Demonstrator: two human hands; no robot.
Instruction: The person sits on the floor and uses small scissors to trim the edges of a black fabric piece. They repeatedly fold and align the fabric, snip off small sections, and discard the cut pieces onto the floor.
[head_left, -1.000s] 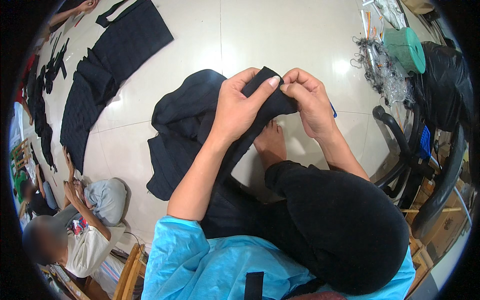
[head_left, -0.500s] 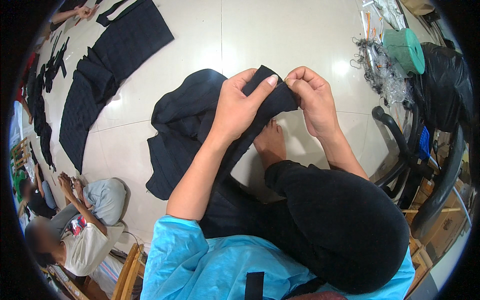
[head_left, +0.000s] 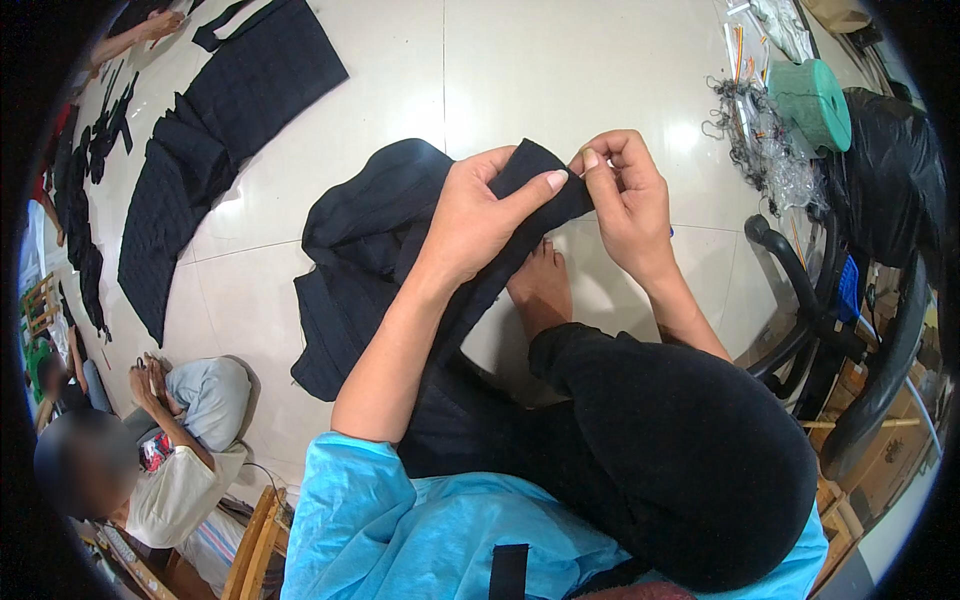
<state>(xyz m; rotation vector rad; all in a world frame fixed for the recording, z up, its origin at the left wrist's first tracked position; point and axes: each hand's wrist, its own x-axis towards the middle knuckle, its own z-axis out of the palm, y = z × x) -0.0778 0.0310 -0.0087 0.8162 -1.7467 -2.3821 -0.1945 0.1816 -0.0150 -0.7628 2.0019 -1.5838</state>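
Observation:
A dark, near-black garment piece (head_left: 375, 195) lies bunched on the floor, and one end of it is raised before me. Wrapped round that raised end, my left hand (head_left: 472, 215) grips the folded cloth, thumb on top near the edge. Just right of the cloth's edge, my right hand (head_left: 632, 200) is closed in a pinch of thumb and forefinger. A thin sliver shows between its fingertips and the cloth, too small to name. My bare foot (head_left: 543, 285) shows below the raised end.
More dark quilted cloth (head_left: 240, 130) lies at the upper left. A co-worker in a pale shirt (head_left: 185, 490) sits at the lower left. At right are a green roll (head_left: 810, 105), tangled thread and plastic scraps (head_left: 755, 150), a black bag (head_left: 895, 180) and a black chair base (head_left: 790, 260).
My right hand has drawn slightly away from the cloth's edge and turned. The held end has tipped a little. The co-worker at lower left has shifted head and hands.

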